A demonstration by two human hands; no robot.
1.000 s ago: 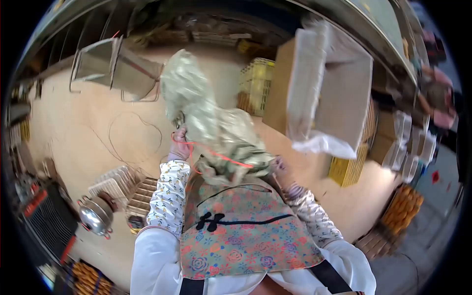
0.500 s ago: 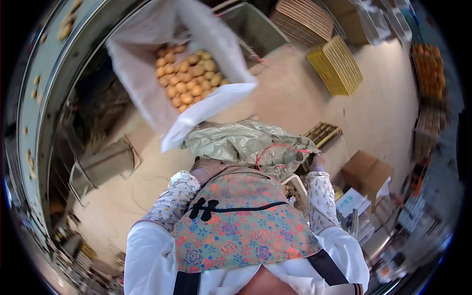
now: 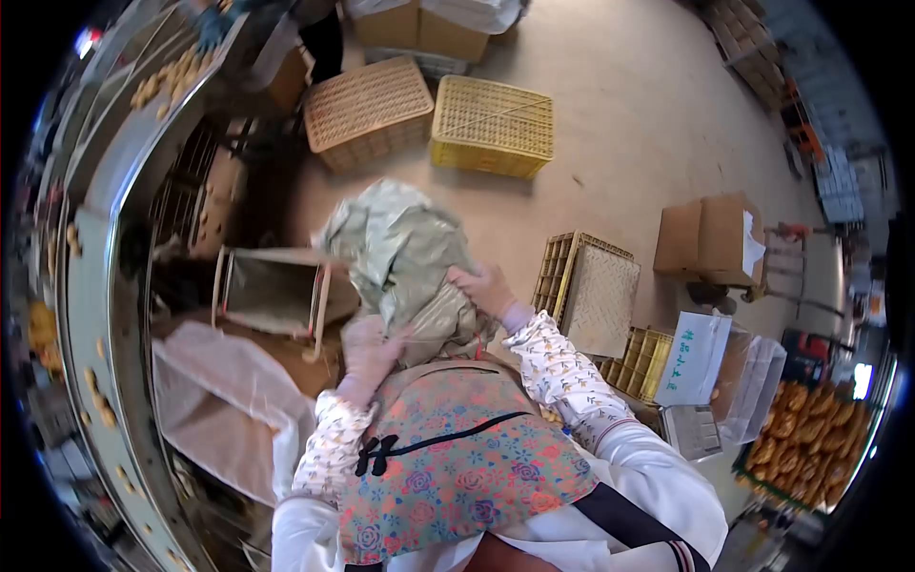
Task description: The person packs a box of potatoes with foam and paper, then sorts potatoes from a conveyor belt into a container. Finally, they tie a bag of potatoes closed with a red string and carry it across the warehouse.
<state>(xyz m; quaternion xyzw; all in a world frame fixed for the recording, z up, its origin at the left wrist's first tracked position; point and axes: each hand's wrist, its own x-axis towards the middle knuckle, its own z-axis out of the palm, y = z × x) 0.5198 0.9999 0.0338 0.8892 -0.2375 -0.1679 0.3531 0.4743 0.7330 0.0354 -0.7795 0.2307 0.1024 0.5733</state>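
Observation:
A crumpled grey-green woven plastic sack [image 3: 396, 253] is bunched up in front of my apron. My right hand [image 3: 488, 291] grips its right side, fingers closed on the material. At its lower left, my left hand [image 3: 370, 355] is closed on the sack, slightly smeared by motion. A bit of red string shows at the sack's lower edge, close to the apron. To the left of my left hand stands a white-lined container [image 3: 224, 400]; its contents are mostly out of sight.
A conveyor [image 3: 95, 286] with potatoes [image 3: 176, 81] runs along the left, where a co-worker's gloved hand [image 3: 212, 29] shows. A metal-framed bin [image 3: 272, 286], an orange crate [image 3: 370, 105], a yellow crate [image 3: 492, 124] and a cardboard box [image 3: 705, 238] stand around me.
My view has turned to the right, so the potato-filled lined container has shifted to the lower left. The sack, earlier spread wide between my hands, is bunched, and my hands are closer together.

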